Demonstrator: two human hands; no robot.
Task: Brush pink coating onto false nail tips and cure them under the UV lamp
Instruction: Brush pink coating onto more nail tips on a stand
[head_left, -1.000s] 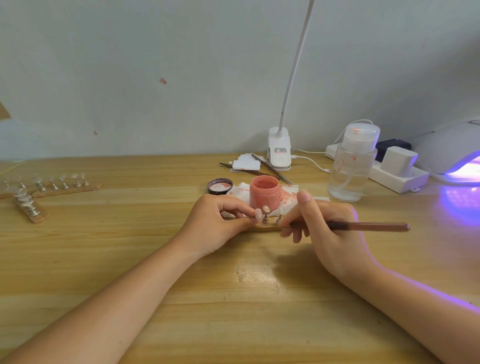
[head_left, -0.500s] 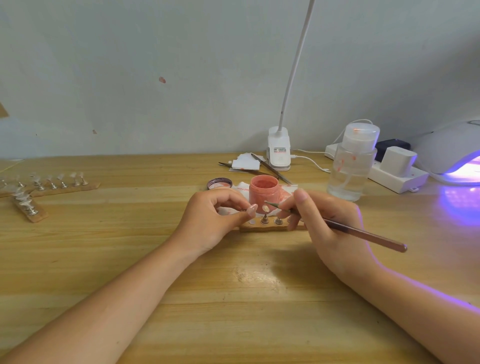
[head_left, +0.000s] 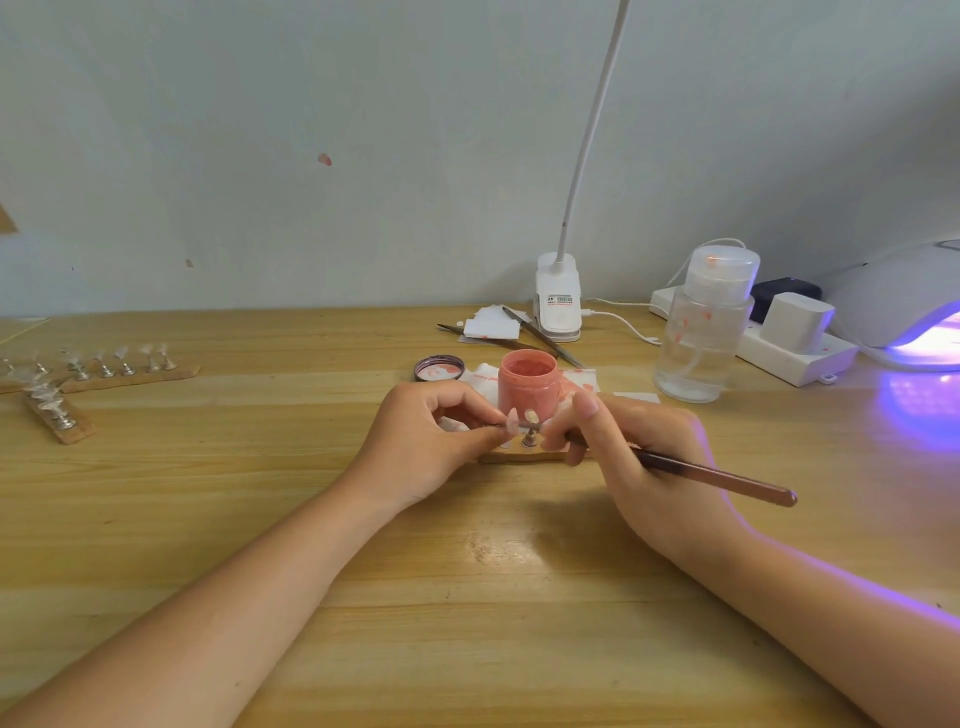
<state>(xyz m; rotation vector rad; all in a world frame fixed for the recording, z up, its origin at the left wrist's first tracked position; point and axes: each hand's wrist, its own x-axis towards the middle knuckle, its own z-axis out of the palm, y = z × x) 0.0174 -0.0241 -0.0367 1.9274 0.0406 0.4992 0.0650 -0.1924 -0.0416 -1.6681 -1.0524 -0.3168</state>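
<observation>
An open jar of pink coating (head_left: 528, 384) stands at the table's middle on a stained white tissue (head_left: 582, 378). Just in front of it lies a small wooden strip (head_left: 519, 457) with nail tips (head_left: 531, 417) on metal stands. My left hand (head_left: 431, 447) pinches one stand with a nail tip at the strip's left end. My right hand (head_left: 639, 457) holds a brown-handled brush (head_left: 717, 475), whose tip points at the nail tips and is hidden behind my fingers. The UV lamp (head_left: 904, 306) glows purple at the far right.
The jar's lid (head_left: 439, 369) lies left of the jar. A clear pump bottle (head_left: 704, 325), a white power strip (head_left: 795, 348) and a clip lamp base (head_left: 558, 299) stand at the back. Two wooden strips with clear nail tips (head_left: 104, 371) lie at far left.
My right hand has swung the brush from level to slanting down to the right, and its tip has come back to the nail tips. My left hand has stayed on the stand.
</observation>
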